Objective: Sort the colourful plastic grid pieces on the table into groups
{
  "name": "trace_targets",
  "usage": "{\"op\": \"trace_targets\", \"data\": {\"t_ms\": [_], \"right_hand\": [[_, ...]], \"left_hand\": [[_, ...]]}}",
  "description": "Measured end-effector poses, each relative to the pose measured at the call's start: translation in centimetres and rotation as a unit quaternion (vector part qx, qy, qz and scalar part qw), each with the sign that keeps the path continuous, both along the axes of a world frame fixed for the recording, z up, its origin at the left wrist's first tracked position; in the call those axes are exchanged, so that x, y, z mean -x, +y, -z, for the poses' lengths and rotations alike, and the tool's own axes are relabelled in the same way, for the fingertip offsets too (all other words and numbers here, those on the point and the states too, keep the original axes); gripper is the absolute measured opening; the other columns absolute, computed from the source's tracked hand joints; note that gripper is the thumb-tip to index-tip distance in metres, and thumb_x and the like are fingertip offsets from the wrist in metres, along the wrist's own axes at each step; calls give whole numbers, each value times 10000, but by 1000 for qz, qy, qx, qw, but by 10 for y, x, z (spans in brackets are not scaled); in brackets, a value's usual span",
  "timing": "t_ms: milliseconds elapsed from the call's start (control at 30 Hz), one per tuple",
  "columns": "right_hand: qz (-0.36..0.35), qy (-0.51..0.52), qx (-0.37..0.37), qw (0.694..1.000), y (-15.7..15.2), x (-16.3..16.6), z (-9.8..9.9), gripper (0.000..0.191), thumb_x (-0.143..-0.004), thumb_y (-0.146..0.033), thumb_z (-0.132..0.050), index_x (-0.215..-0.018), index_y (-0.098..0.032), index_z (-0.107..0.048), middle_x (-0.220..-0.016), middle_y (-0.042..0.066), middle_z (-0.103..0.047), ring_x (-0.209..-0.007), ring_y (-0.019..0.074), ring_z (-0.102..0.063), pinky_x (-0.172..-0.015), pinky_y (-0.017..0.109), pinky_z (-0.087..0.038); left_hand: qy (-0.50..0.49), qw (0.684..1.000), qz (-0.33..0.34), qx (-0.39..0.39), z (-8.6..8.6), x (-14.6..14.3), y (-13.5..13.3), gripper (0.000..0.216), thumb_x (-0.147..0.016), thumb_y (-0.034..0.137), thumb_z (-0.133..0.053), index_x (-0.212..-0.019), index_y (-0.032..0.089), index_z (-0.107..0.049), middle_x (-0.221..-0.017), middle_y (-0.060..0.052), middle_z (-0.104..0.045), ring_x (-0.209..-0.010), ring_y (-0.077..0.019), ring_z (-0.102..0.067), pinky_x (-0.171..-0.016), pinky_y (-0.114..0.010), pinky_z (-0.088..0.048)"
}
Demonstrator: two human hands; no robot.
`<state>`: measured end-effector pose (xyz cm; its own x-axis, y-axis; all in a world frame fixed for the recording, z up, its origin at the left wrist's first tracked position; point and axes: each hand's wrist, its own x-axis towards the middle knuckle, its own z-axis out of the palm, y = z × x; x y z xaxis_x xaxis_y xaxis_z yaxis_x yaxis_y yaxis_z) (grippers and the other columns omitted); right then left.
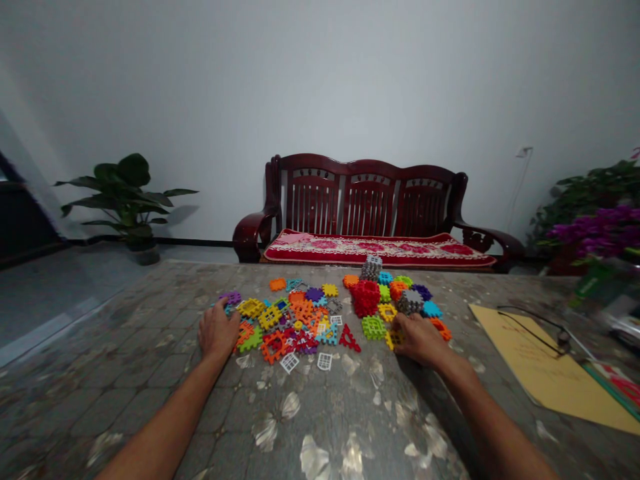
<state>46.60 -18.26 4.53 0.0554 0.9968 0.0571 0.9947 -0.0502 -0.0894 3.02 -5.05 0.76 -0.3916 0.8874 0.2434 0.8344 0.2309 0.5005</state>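
Colourful interlocking plastic building pieces lie heaped in front of me. My left hand (219, 330) rests at the heap's left edge, fingers loosely apart, close to a purple piece (230, 297) and an orange piece (244, 333). My right hand (419, 337) has its fingers closed on a yellow square piece (393, 339) low on the table; the fingertips are partly hidden. Just left of it sits a lime-green piece (373, 327), with another yellow frame piece (387, 312) behind. A red assembled block (365, 298) and a grey block (410, 302) stand nearby.
White window-like pieces (325, 362) and a red triangle (349, 339) lie along the near side. On the right are a yellow folder (545, 373) and eyeglasses (563, 340). A wooden bench (370, 200) stands beyond the table, a potted plant (133, 193) to the left.
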Motion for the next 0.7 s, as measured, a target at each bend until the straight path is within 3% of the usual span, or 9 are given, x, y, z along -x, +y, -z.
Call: {"op": "trace_targets", "data": {"t_ms": [267,433,700], "right_hand": [[-74,-82,7,994,1,7,-9,332,-692,-154,-659,-1022,-187,-637,-969,119,-671,-902,245,-601,-728,285,-359],[-54,-77,-13,996,2,0,-26,342,-712,-192,-648,-1050,-182,-604,-973,105,-663,-899,244,-585,-735,288,-347],[-77,-111,-47,990,38,-7,-38,329,-770,-277,-651,-1078,-185,-577,-1018,105,-660,-973,252,-561,-780,294,-330]], "left_hand": [[2,1000,8,-5,1,2,1,524,-900,349,-454,-1379,151,-532,-1279,-190,-609,-1192,-334,-569,-977,-449,-463],[1,1000,4,-5,2,2,2,516,-899,343,-451,-1373,156,-535,-1278,-188,-611,-1199,-341,-566,-982,-461,-463],[9,1000,1,7,4,3,2,530,-901,363,-450,-1388,166,-521,-1272,-187,-610,-1187,-349,-574,-969,-467,-473]]}}
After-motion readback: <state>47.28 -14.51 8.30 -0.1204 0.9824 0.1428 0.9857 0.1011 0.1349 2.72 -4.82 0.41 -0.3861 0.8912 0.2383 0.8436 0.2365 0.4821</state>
